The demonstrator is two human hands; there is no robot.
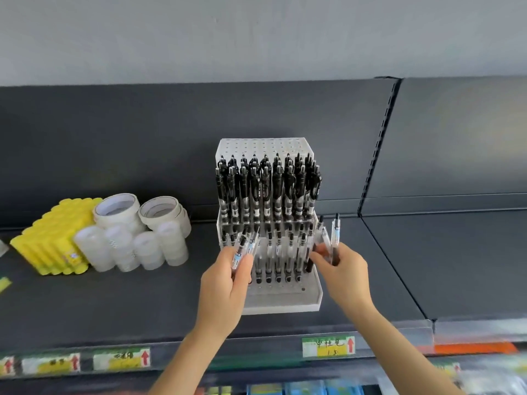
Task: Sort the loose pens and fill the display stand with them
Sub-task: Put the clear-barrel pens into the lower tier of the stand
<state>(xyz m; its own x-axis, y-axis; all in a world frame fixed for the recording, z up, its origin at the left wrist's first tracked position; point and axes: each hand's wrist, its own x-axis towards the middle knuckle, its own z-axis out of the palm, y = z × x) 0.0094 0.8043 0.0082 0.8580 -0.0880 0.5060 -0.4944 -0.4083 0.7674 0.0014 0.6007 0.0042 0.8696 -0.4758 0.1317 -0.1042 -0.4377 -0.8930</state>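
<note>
Grey wall (256, 32) is seen at the top, and a dark shelf (114, 303) is spread out below it. A white display stand (312, 297) with many small holes is set on the shelf, near the middle. Its top step is packed with black pens (268, 189), stood upright, and a row of clear pens (278, 260) is stood in the lower step. Well to the left, a yellow pack of tubes (51, 240) is laid beside piled tape rolls (137, 238). The left hand (225, 283) is curled round a small bunch of pens (242, 249), held in front of the stand's left side. The right hand (342, 269) is closed round a few upright pens (335, 238) at the stand's right edge. A price label (328, 345) is stuck on the shelf's front rail, marked with a red arrow, hand-written signs and "1.5". The other labels are too blurred to be read.
</note>
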